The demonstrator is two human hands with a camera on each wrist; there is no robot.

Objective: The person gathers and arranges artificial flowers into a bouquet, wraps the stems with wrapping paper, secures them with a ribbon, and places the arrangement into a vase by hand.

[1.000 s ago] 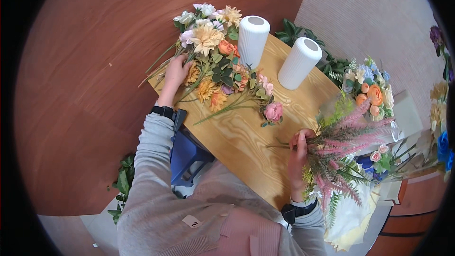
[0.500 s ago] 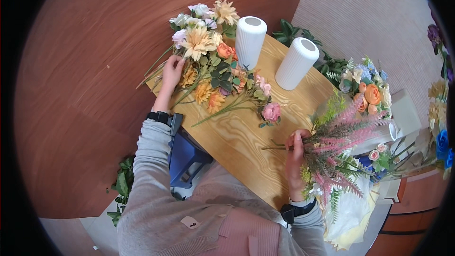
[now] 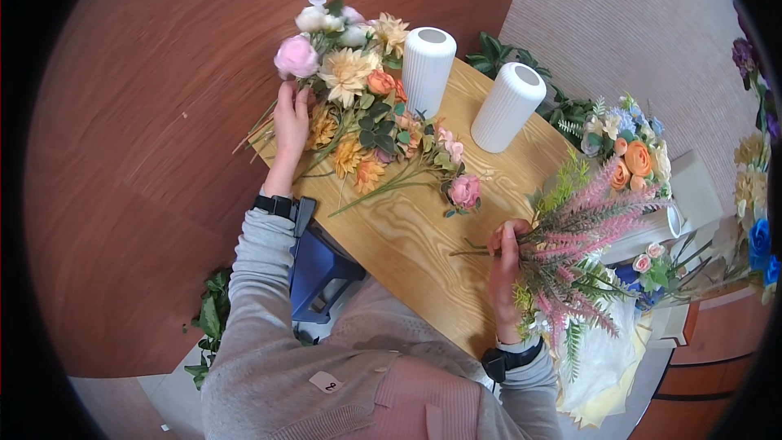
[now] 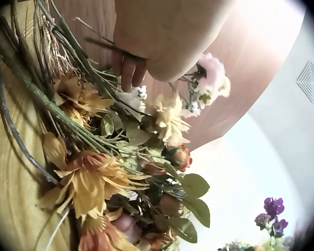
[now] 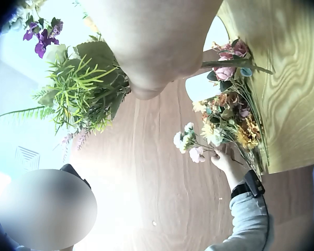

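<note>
My left hand (image 3: 291, 124) pinches the stem of a white and pale-pink flower spray (image 3: 296, 56) at the table's far left corner. In the left wrist view its thin dark stem (image 4: 107, 46) passes through the fingers, and the blooms (image 4: 213, 73) stand out beyond the hand. Below lie cream, orange and yellow flowers (image 3: 346, 155) with tangled stems. My right hand (image 3: 505, 273) grips a bunch of pink feathery sprigs (image 3: 586, 232) with green foliage over the table's right side. The bunch's cut stems (image 3: 468, 252) stick out past the thumb side, pointing left.
Two white ribbed vases (image 3: 429, 73) (image 3: 509, 107) stand at the back of the wooden table (image 3: 407, 253). An orange and blue bouquet (image 3: 639, 159) and a white vase lying on its side (image 3: 652, 232) are at the right. A blue stool (image 3: 322, 273) is below the front edge.
My left hand has taken a white and pale-pink flower spray from the pile and raised it, its blooms now higher and farther out. My right hand keeps its bunch nearly still.
</note>
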